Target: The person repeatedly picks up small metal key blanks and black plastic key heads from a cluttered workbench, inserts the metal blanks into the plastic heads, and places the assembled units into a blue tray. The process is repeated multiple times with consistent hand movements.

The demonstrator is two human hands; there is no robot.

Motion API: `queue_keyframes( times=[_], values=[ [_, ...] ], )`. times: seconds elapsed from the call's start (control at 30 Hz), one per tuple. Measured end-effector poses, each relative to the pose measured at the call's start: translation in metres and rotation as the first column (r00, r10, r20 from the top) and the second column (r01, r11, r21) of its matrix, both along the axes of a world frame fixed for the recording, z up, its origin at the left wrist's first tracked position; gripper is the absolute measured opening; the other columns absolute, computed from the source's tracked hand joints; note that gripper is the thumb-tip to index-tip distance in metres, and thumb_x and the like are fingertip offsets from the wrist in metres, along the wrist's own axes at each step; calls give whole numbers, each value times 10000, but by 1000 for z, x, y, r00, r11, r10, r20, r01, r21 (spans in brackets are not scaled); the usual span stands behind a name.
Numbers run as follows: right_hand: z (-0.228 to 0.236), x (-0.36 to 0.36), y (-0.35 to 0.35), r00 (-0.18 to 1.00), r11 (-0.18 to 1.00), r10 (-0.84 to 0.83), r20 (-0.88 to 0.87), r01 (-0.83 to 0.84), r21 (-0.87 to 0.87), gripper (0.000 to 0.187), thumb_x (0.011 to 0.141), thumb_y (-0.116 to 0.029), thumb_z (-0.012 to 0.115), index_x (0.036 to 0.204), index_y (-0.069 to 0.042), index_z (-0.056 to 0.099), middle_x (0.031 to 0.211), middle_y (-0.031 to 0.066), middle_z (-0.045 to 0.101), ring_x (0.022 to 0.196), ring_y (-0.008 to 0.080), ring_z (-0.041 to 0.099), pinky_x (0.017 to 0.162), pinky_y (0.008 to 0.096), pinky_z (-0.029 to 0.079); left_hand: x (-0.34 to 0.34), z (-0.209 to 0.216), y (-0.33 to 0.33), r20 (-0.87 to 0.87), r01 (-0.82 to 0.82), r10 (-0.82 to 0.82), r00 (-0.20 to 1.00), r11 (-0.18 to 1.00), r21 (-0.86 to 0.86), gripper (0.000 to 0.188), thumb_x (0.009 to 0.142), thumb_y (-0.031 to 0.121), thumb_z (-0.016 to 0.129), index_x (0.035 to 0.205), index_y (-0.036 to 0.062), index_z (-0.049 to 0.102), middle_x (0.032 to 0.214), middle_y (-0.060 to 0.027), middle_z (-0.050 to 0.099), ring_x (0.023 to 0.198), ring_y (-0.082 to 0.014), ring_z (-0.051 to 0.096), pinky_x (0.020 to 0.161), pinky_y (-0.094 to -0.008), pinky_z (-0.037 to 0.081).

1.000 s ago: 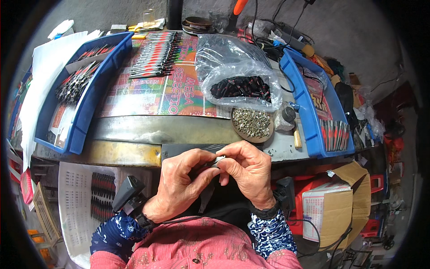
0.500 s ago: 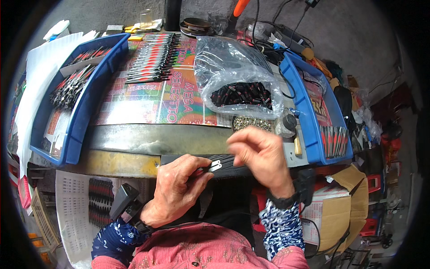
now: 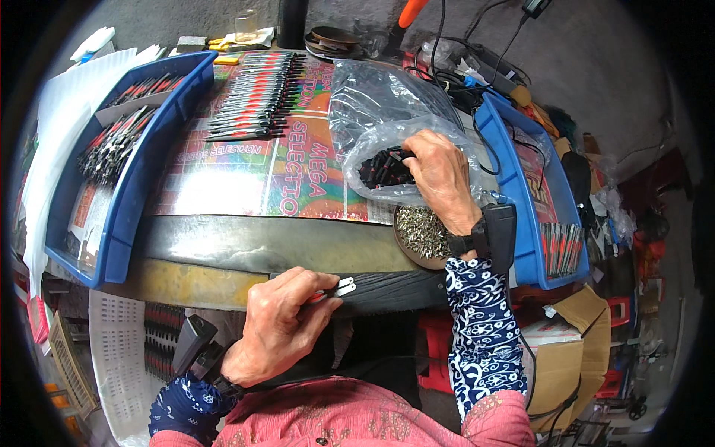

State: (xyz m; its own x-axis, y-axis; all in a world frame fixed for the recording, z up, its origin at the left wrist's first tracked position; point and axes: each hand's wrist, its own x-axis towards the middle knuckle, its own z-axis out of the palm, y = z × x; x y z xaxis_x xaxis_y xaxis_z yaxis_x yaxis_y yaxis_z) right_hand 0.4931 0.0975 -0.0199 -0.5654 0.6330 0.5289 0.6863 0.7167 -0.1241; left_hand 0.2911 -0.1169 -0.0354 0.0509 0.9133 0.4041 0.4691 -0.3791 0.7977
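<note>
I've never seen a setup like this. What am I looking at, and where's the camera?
There's no robot: these are a person's bare hands, seen from a fisheye camera worn on the head, so straight edges bend. The left hand holds slim pieces with white ends. The right hand reaches into a clear plastic bag of small black parts; its grip is unclear. On the workbench are a row of pen-shaped items and many small metal parts, between two blue trays.

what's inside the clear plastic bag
A heap of small black parts shows inside the clear plastic bag. The right hand covers some; anything beneath the top layer is hidden.
</note>
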Motion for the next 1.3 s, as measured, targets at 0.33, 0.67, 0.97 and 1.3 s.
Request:
queue_keyframes(
  times=[0.33,0.67,0.97,1.3],
  values=[
    [-8,5,9,996,985,74,53,-81,153,86,749,41,564,800,-15,524,787,164,547,775,392,562,652,479,458,-1,3,-2,-14,1,-2,1000,999,-40,205,771,-2,726,955,3,637,802,-132,634,639,-247,633,568,-307,504],
    [29,14,-100,882,900,-60,-468,-155,-407,280,779,63,643,1055,18,640,884,49,627,700,94,600,613,229,506,4,14,-23,-46,16,-17,999,1000,-4,201,775,2,719,958,10,635,789,-119,623,614,-243,615,551,-308,492],
    [11,24,-192,569,565,-139,-810,-627,-537,250,824,134,623,1067,74,626,1081,118,583,833,182,679,685,260,594,16,16,-43,-9,48,-48,999,999,-20,229,739,-22,732,957,6,667,731,-80,605,593,-157,552,555,-271,441],
    [-2,23,-218,550,514,-205,-810,-644,-567,216,844,63,682,1053,59,625,960,86,628,752,146,673,668,246,574,20,12,-55,-10,90,-90,996,996,17,226,747,4,739,955,3,649,756,-100,610,590,-209,586,514,-301,456]
  ],
)
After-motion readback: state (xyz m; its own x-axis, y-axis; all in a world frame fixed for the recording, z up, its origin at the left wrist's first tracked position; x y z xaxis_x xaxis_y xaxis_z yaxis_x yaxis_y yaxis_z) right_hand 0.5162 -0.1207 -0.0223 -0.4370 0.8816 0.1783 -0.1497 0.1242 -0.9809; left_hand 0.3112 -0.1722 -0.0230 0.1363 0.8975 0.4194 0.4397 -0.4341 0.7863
